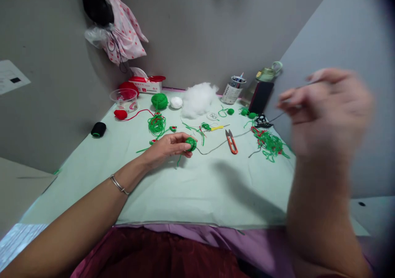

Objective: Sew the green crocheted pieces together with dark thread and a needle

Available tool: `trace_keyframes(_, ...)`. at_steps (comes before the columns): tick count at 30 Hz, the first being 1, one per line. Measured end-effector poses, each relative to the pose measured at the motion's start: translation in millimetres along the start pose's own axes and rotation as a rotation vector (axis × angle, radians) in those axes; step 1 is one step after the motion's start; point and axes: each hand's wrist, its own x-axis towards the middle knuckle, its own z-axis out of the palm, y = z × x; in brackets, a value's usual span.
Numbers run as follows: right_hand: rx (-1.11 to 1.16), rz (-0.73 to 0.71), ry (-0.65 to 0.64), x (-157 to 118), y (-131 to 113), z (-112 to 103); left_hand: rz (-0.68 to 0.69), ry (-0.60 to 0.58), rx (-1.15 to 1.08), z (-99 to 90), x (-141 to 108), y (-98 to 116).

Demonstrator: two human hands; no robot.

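Observation:
My left hand [173, 144] is closed around a small green crocheted ball [191, 144] above the table. A dark grey yarn [212, 149] comes out of the ball and runs right across the table. Raised high at the right, my right hand [327, 109] is blurred by motion, its fingers pinched on a thin dark strand; whether a needle is there too I cannot tell. Orange-handled thread snips [232, 142] lie between the hands. A yellow-handled crochet hook [217, 128] lies behind them. Tangled green and red yarn [271, 145] lies near my right forearm.
White stuffing [199, 99] sits at the back, beside a green yarn ball [159, 101]. A plastic tub [124, 102], a tissue box [148, 84], a pen tin [233, 91], a phone [261, 98] and a bottle [268, 73] line the rear. Partition walls enclose the table.

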Motion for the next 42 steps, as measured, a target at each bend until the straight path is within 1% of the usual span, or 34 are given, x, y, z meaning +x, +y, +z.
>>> trace_keyframes(1, 0.066, -0.051, 0.083, -3.8, 7.4, 15.9, 0.001, 0.007, -0.004, -0.3, 0.0, 0.2)
trace_keyframes(2, 0.069, -0.029, 0.07, -8.1, 14.8, 30.7, 0.004, 0.013, 0.0, -0.5, 0.1, 0.4)
trace_keyframes(3, 0.027, -0.009, 0.036, -12.8, 21.9, 43.7, 0.007, 0.015, 0.008, -0.4, 0.1, 0.6)
trace_keyframes(5, -0.113, 0.006, -0.082, -22.5, 34.2, 62.6, 0.016, 0.011, 0.023, 0.2, 0.2, 1.0)
trace_keyframes(6, -0.198, -0.026, -0.128, -27.0, 39.2, 68.5, 0.02, 0.007, 0.028, 0.7, 0.3, 1.0)
trace_keyframes(8, -0.359, -0.135, -0.191, -34.4, 46.8, 74.5, 0.03, 0.004, 0.037, 1.3, 0.6, 0.7)
trace_keyframes(11, -0.529, -0.292, -0.243, -40.2, 53.0, 76.8, 0.031, 0.024, 0.074, 1.0, 1.1, -0.2)
trace_keyframes(13, -0.599, -0.343, -0.263, -41.7, 54.7, 77.9, 0.028, 0.041, 0.1, 0.0, 1.4, -0.6)
trace_keyframes(17, -0.69, -0.38, -0.288, -43.3, 55.4, 81.0, 0.034, 0.06, 0.129, -1.7, 1.5, -0.3)
trace_keyframes(23, -0.722, -0.409, -0.313, -44.5, 54.7, 82.4, 0.046, 0.078, 0.144, -0.2, 1.2, 0.9)
trace_keyframes(27, -0.752, -0.412, -0.338, -45.8, 53.4, 83.6, 0.075, 0.111, 0.177, 1.0, 1.6, -0.1)
trace_keyframes(31, -0.783, -0.396, -0.351, -48.3, 52.4, 86.9, 0.089, 0.13, 0.147, 0.8, 2.9, -2.4)
trace_keyframes(34, -0.701, -0.35, -0.364, -48.4, 53.6, 88.8, 0.105, 0.12, 0.127, -0.3, 3.9, -4.6)
trace_keyframes(37, -0.578, -0.272, -0.381, -46.2, 57.2, 89.1, 0.118, 0.102, 0.116, -0.6, 4.0, -6.0)
trace_keyframes(42, -0.425, -0.181, -0.413, -41.6, 62.8, 86.8, 0.085, 0.087, 0.112, 1.7, 2.1, -4.7)
